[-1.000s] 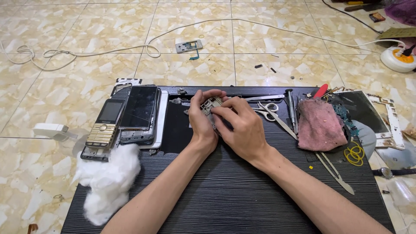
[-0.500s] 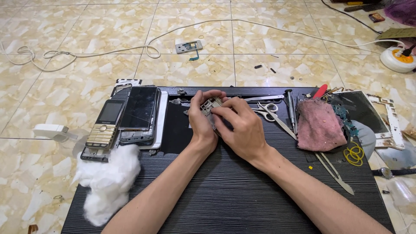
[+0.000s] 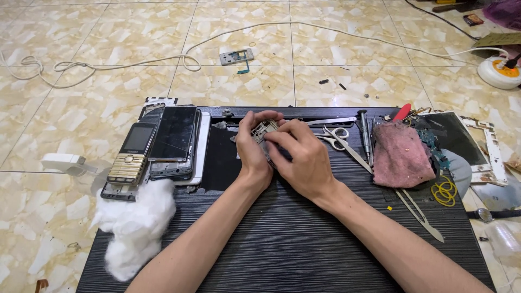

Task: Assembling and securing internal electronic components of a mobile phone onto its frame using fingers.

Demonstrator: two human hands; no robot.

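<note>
Worktop [image 3: 304, 239]: dark ribbed board lying on a tiled floor [image 3: 81, 103].

Left hand [image 3: 253, 151] and right hand [image 3: 301, 157]: close together near the middle of the far edge, both clamped on a small grey phone frame [image 3: 264, 130]. The fingers of each hand wrap its sides; only the frame's upper part shows between them, held just above the board.

Left edge of the worktop: a keypad phone [image 3: 130, 160] with a gold key panel, just beside a stack of flat phones [image 3: 176, 142], dark screens up. At the near left corner, a lump of white cotton wool [image 3: 135, 228], overhanging the edge.

Right of the hands: scissors [image 3: 336, 134], a screwdriver [image 3: 364, 135] lying pointed away from the person, and long tweezers [image 3: 412, 206] running toward the near right corner. A pink cloth [image 3: 400, 154] lies by the right edge, with a coil of yellow wire [image 3: 445, 191] just beside it.

Floor beyond the far edge: a small phone part [image 3: 236, 56] and a white cable [image 3: 108, 65] trailing to a round power socket [image 3: 498, 70] at the far right.
</note>
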